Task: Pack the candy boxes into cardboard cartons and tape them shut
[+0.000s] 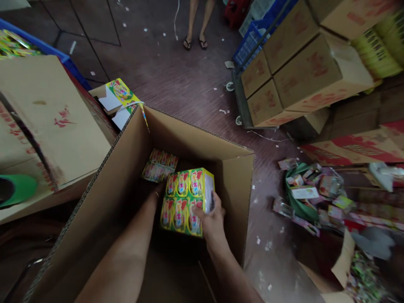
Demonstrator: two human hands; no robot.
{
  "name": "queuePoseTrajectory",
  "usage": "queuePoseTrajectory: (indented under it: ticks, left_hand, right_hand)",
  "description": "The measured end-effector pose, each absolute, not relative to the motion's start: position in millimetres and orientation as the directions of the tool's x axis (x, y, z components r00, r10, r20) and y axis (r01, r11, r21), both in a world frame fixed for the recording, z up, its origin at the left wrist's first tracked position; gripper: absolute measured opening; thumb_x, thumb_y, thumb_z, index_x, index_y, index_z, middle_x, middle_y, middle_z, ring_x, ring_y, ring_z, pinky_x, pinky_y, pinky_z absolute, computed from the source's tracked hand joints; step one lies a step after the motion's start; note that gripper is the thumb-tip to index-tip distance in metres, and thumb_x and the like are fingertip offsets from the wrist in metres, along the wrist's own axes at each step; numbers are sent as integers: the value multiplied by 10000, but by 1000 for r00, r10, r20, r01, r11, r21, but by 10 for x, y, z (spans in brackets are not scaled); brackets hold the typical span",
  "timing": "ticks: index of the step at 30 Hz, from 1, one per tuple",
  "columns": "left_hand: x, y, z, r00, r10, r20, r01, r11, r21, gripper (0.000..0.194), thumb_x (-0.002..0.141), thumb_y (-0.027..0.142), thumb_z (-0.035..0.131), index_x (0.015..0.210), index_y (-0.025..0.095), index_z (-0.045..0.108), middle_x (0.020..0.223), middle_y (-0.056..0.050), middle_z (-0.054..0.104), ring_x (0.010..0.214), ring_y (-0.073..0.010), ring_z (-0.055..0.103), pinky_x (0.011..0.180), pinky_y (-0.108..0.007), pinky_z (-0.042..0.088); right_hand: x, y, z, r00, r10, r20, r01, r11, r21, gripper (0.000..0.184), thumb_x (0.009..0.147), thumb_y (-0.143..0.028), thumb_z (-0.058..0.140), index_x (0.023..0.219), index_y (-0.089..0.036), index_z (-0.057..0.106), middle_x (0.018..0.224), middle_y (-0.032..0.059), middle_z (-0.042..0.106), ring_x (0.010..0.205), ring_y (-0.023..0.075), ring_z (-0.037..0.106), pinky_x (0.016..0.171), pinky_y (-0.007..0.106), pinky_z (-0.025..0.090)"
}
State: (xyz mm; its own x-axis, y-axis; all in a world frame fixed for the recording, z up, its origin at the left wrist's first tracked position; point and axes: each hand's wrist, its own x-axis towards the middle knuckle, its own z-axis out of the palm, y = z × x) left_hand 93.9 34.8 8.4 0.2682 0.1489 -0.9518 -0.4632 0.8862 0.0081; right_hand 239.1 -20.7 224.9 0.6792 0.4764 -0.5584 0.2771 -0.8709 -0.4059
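Both my arms reach down into a large open cardboard box (233, 168). My right hand (212, 219) grips the right side of a shrink-wrapped pack of small yellow-green cartons (183, 198). My left hand (157, 192) is at the pack's left side, mostly hidden behind it, with only a finger showing. A second similar pack (159, 165) lies deeper in the box, against its far wall.
Printed cardboard cases (299, 71) are stacked on a wheeled cart at right. More cases (47, 122) stand at left beside a blue crate (67, 61). Loose packets lie heaped (312, 193) on the floor at right. Another person's feet in sandals (195, 42) stand at the top.
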Motion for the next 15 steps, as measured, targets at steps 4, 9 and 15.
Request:
queuePoseTrajectory:
  ticks: [4, 9, 15]
  left_hand:
    - [785, 520, 322, 584, 71, -809, -280, 953, -118, 618, 790, 631, 584, 1154, 132, 627, 971, -140, 713, 994, -327, 656, 868, -451, 523]
    - [817, 742, 328, 620, 36, -784, -144, 987, -69, 477, 835, 424, 629, 1197, 114, 595, 953, -135, 721, 945, -287, 681, 840, -402, 545]
    - [982, 878, 110, 550, 270, -790, -210, 961, 181, 676, 688, 315, 783, 1298, 190, 520, 1004, -97, 716, 894, -291, 690, 804, -435, 564]
  right_hand:
    - [2358, 57, 2075, 742, 344, -576, 158, -924, -349, 862, 610, -400, 729, 1392, -211, 417, 1151, 149, 486, 1031, 305, 575, 865, 432, 508]
    - [2369, 237, 2119, 700, 462, -544, 268, -876, -400, 809, 711, -412, 670, 1414, -137, 379, 1223, 226, 494, 1079, 345, 576, 911, 529, 479]
    - [2674, 14, 2822, 338, 938, 74, 917, -310, -251, 710, 864, -299, 549, 1491, -248, 219, 1552, 134, 186, 1434, 361, 139, 1102, 647, 211]
